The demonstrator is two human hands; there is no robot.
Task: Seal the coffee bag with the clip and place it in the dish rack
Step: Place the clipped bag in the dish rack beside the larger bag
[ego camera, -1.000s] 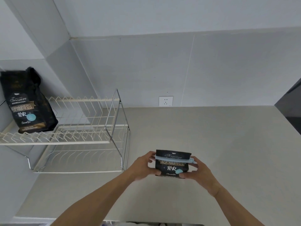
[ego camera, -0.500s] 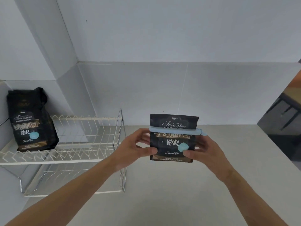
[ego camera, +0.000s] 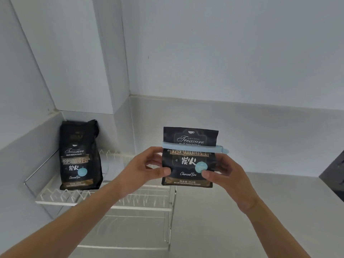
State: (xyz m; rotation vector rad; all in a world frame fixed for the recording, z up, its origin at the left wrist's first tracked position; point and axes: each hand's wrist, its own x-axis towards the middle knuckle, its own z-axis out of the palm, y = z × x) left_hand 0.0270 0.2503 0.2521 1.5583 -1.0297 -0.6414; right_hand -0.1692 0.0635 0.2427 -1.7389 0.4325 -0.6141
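Both hands grip one coffee bag [ego camera: 189, 161] upright in the air: left hand [ego camera: 144, 169] pinches its left edge, right hand [ego camera: 224, 175] its right. A blue clip [ego camera: 195, 147] clamps across its upper part. Beyond, above the counter [ego camera: 260, 211], the dish rack [ego camera: 141, 207] carries a second bag [ego camera: 80, 155] at its far left corner.
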